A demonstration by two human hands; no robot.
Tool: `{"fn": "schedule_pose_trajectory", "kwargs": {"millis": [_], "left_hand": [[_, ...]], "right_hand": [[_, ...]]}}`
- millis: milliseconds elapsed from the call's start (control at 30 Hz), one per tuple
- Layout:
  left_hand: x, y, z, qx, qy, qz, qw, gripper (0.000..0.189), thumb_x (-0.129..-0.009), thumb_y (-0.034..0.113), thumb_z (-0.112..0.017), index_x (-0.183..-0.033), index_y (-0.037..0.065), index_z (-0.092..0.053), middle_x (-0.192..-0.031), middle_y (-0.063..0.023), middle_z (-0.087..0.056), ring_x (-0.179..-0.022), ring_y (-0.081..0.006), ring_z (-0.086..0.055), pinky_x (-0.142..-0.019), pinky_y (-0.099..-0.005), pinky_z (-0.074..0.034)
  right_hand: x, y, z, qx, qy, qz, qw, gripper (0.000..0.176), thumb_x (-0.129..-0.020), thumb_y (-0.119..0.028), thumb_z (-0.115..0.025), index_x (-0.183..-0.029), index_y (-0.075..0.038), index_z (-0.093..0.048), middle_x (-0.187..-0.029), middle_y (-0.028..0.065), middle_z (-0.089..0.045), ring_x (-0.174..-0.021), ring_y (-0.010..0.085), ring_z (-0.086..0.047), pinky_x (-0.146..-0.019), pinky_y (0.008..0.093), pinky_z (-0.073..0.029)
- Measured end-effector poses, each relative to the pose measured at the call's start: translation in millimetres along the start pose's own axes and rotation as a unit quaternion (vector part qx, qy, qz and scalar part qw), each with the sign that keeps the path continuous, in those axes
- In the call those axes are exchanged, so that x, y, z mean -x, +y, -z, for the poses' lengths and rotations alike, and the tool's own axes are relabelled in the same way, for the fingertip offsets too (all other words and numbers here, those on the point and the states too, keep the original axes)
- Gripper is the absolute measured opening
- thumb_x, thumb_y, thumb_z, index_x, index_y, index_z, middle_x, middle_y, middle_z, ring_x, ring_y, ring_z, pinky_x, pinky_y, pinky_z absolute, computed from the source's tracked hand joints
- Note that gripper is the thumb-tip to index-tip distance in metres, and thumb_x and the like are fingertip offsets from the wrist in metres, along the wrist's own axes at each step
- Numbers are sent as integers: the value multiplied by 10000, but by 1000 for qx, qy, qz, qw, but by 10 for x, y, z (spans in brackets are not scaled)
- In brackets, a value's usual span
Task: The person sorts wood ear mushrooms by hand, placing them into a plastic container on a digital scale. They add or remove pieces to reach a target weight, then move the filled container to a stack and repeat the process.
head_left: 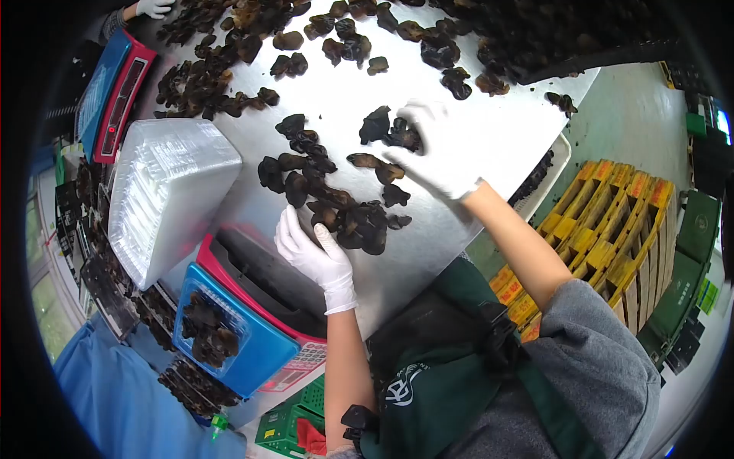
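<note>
— Counting what's on our bench (344, 92), how far along are we?

— Not far, we'd judge. One filled tray (208, 330) sits on the blue scale (260, 348) at the near edge. Beside it, the stack of clear trays (164, 191) looks unused.

— And the dark mushrooms (336, 206)?

— Most lie loose across the bench. One cluster is between our hands and thicker heaps lie toward the far side, so plenty remains unpacked.

— What are our hands doing?

— Our left hand (317, 256) lies flat at the near edge of the cluster, fingers spread and holding nothing. Our right hand (440, 149) is bent over a clump further out, fingers curled down onto it. We cannot tell whether they actually grip a piece.

— Anyone else working?

— Another person's gloved hand (155, 8) rests at the far corner, past a second scale (115, 92).
</note>
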State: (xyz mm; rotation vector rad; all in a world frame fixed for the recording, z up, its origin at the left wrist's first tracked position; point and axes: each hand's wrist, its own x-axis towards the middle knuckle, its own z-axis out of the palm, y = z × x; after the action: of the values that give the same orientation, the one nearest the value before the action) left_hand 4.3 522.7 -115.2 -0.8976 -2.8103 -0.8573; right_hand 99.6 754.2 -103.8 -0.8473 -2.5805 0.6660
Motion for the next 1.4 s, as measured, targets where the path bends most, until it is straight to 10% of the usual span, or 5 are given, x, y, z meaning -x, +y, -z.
{"fn": "schedule_pose_trajectory", "kwargs": {"millis": [300,500,933,1200,1400], "left_hand": [[-3,-27,-8,12,-1,9,1000,544,-985,360,-442,-1380,-14,-445,-1338,-207,-492,-1247,-404,-401,-1087,-531,-271],[-4,-38,-14,-5,10,2,1000,534,-1008,372,-404,-1372,-16,-457,-1332,-199,-506,-1226,-382,-427,-1062,-497,-294],[47,10,10,41,26,77,996,737,-1011,493,-336,-1478,-70,-250,-1530,-299,-185,-1414,-439,-221,-1155,-518,-181],[28,59,44,26,11,91,995,677,-1012,449,-332,-1465,-53,-304,-1515,-273,-236,-1395,-419,-254,-1147,-499,-198],[32,6,6,32,23,61,997,667,-1008,445,-356,-1445,-60,-340,-1465,-285,-322,-1342,-434,-331,-1116,-501,-243]], "right_hand": [[770,967,620,84,140,-52,985,147,-826,-90,-681,-963,-59,-640,-966,126,-631,-865,298,-621,-794,371,-496],[1140,1774,946,309,243,-229,891,457,-874,-218,-668,-1291,-58,-568,-1373,211,-490,-1260,384,-460,-1079,497,-330],[-143,-858,-661,-182,-138,255,939,462,-889,-356,-613,-1261,-85,-578,-1416,193,-453,-1342,387,-392,-1136,514,-286],[-2074,164,-365,35,180,86,979,661,-785,-523,-681,-1343,-199,-543,-1475,224,-376,-1357,486,-281,-1121,571,-227],[-1944,582,-6,10,-76,204,976,368,-844,-380,-611,-1151,-190,-679,-1284,54,-585,-993,300,-631,-940,397,-470]]}}
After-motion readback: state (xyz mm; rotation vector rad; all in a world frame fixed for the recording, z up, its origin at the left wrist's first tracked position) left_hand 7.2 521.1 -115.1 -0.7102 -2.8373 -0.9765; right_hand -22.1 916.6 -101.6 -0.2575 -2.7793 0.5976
